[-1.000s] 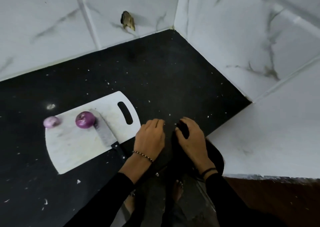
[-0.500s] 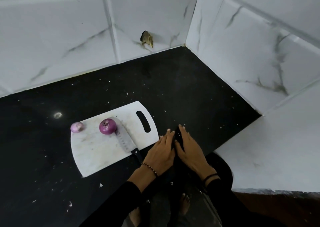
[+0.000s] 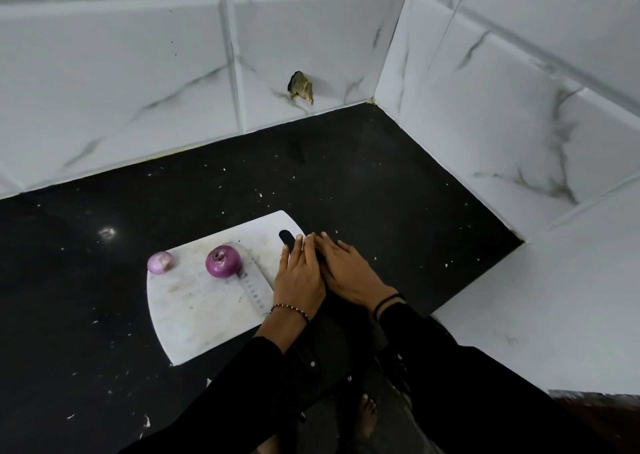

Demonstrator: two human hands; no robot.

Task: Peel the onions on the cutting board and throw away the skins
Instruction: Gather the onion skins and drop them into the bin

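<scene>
Black speckled stone countertop: carries the white plastic cutting board with a handle slot.

Left hand and right hand: side by side and touching, fingers straight, flat over the board's right end. Neither grips anything.

Steel knife with a perforated blade: lies on the board, with its handle hidden under the left hand.

Larger purple onion: on the board, against the blade tip. Smaller pale purple onion: at the board's left edge.

Status: both onions are whole and untouched, with no loose skins in view. Peeling is judged not begun. All peeling and disposal remain, and no bin is visible.
</scene>
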